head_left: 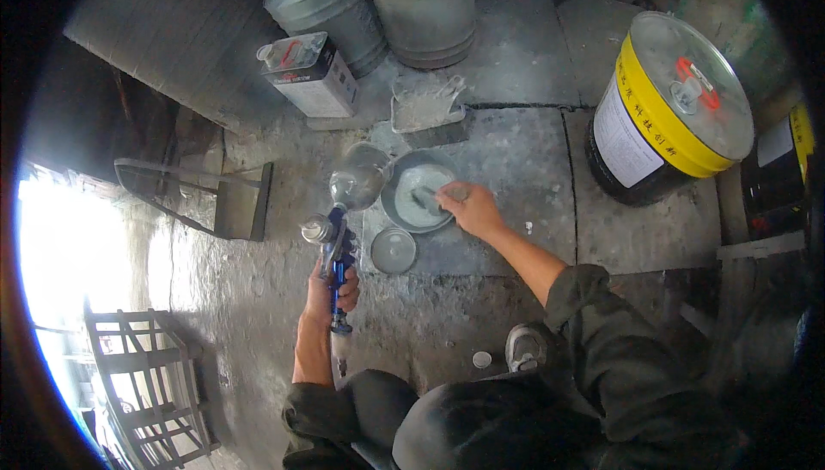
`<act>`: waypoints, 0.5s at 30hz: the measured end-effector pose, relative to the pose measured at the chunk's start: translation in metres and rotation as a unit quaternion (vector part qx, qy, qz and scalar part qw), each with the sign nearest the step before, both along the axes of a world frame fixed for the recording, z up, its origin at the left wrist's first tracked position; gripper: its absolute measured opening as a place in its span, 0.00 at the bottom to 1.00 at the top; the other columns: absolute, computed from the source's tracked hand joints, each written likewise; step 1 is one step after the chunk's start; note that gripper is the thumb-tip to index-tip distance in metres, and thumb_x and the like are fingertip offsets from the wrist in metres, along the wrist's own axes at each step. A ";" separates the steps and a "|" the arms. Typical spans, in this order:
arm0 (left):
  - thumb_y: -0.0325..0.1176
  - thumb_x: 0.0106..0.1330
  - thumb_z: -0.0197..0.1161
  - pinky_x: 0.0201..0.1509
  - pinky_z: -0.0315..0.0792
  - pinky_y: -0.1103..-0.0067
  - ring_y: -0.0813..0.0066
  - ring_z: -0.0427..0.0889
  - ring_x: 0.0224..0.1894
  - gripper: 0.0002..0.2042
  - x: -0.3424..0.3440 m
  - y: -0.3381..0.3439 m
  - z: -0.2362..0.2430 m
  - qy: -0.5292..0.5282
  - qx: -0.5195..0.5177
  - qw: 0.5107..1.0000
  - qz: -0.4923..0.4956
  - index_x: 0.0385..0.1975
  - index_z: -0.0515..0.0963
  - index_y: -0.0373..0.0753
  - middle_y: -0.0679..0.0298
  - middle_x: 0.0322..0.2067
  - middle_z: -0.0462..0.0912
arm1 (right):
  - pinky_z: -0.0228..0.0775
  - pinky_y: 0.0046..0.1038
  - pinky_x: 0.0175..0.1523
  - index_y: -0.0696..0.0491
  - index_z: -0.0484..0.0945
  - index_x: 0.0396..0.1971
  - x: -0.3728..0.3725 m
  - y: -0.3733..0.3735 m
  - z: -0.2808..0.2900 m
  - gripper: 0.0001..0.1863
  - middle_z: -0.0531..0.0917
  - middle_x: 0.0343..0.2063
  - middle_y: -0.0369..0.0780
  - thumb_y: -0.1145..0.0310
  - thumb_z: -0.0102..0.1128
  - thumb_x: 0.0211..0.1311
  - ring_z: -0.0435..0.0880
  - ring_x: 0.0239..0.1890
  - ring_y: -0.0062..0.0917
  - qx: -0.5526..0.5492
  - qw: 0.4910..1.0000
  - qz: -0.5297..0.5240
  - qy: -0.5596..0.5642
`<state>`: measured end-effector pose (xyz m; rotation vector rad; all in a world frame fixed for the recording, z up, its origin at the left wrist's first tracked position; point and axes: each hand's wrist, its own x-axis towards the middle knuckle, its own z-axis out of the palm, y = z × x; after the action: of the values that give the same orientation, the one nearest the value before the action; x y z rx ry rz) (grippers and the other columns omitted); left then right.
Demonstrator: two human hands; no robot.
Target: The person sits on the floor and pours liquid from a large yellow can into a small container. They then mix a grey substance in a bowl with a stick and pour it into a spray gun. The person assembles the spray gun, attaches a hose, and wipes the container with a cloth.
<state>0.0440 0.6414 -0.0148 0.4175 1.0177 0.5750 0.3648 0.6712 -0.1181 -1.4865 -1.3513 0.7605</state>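
Note:
My left hand [333, 291] is wrapped around the handle of a blue spray gun [341, 247]. At the gun's far end is a translucent cup [356, 185], close to the left rim of a grey bowl [388, 204]. Pale grey-green paint-like liquid [404, 185] lies in the bowl. My right hand [471, 209] reaches over the bowl's right rim, fingers closed on a short dark-ended tool [423, 198] that dips into the liquid. The fingers partly hide it, and its exact kind is unclear. A small round lid or dish [394, 251] lies just nearer than the bowl.
A rectangular can [320, 92] and two grey drums [421, 23] stand at the back, with a crusted tray [421, 105] before them. At right stands a large black-and-yellow drum [666, 109]. A metal frame [245, 204] and a slatted rack [146, 358] are at left.

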 end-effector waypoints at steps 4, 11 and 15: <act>0.61 0.71 0.39 0.12 0.52 0.80 0.78 0.58 0.09 0.27 -0.005 0.002 -0.006 0.000 -0.006 1.000 -0.005 0.27 0.71 0.42 0.70 0.12 0.63 | 0.73 0.25 0.35 0.56 0.85 0.37 0.002 -0.001 0.026 0.14 0.86 0.26 0.37 0.60 0.63 0.63 0.83 0.26 0.18 -0.079 0.994 -0.003 0.072; 0.52 0.66 0.51 0.14 0.56 0.79 0.80 0.61 0.11 0.17 -0.017 0.000 -0.016 -0.094 0.001 0.994 -0.048 0.30 0.70 0.43 0.72 0.15 0.65 | 0.68 0.18 0.24 0.57 0.83 0.36 -0.008 0.011 0.087 0.14 0.85 0.24 0.36 0.59 0.62 0.66 0.80 0.22 0.15 -0.053 0.901 0.032 0.430; 0.52 0.66 0.52 0.14 0.56 0.79 0.80 0.60 0.11 0.17 -0.019 0.000 -0.016 -0.131 -0.005 0.989 -0.062 0.30 0.69 0.43 0.72 0.16 0.66 | 0.70 0.20 0.24 0.58 0.83 0.35 0.005 0.035 0.072 0.14 0.84 0.23 0.36 0.60 0.63 0.66 0.80 0.22 0.15 -0.036 0.929 -0.002 0.369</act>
<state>0.0251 0.6412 -0.0303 0.3818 0.7367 0.4978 0.3702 0.7064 -0.0457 -1.0744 -0.7470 1.2223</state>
